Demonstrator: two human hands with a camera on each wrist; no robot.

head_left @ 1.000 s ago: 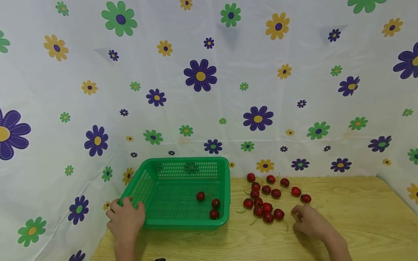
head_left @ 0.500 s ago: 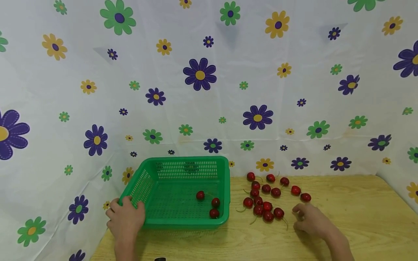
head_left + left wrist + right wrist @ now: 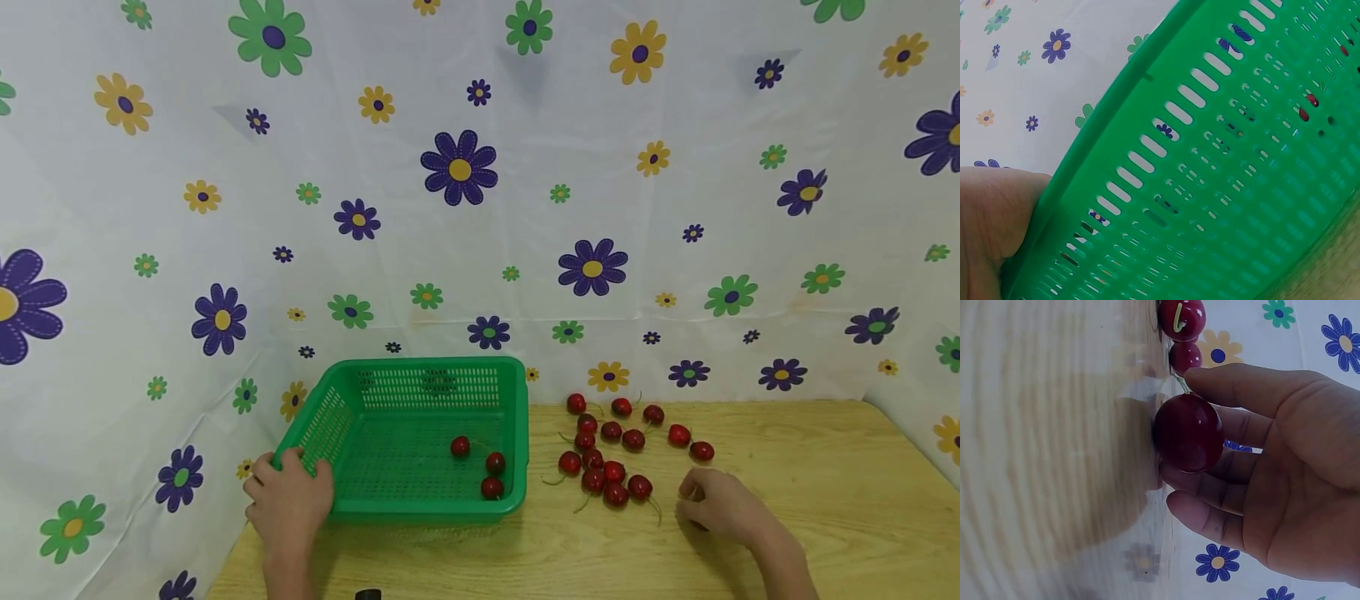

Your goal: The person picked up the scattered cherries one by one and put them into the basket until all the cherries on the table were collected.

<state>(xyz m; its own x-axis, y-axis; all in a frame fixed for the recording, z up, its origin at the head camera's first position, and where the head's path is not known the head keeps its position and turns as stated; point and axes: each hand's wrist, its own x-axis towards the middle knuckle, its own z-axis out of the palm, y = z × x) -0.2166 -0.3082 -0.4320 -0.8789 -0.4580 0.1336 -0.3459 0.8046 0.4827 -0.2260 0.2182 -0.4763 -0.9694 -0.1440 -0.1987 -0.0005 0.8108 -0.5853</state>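
Note:
My left hand (image 3: 288,504) grips the left rim of a green plastic basket (image 3: 420,507), fingers over the edge. In the left wrist view, part of that hand lies along the rim of the slotted basket wall (image 3: 1110,134). Three dark red cherries (image 3: 492,487) lie at the basket's right side. My right hand (image 3: 723,504) is low over the table, right of the loose cherries. In the right wrist view its thumb and fingers (image 3: 1210,515) curl round one dark cherry (image 3: 1189,434); the thumb touches near its stem. The hand mostly hides this cherry in the head view.
Several loose cherries (image 3: 614,472) with stems lie spread on the wooden table (image 3: 832,492), right of the basket. A white cloth (image 3: 502,242) with printed flowers hangs behind and at the sides. A small black object (image 3: 367,594) shows at the bottom edge.
My right hand has shifted slightly right, and its thumb and fingertips have drawn in closer together. The left hand and basket stay put.

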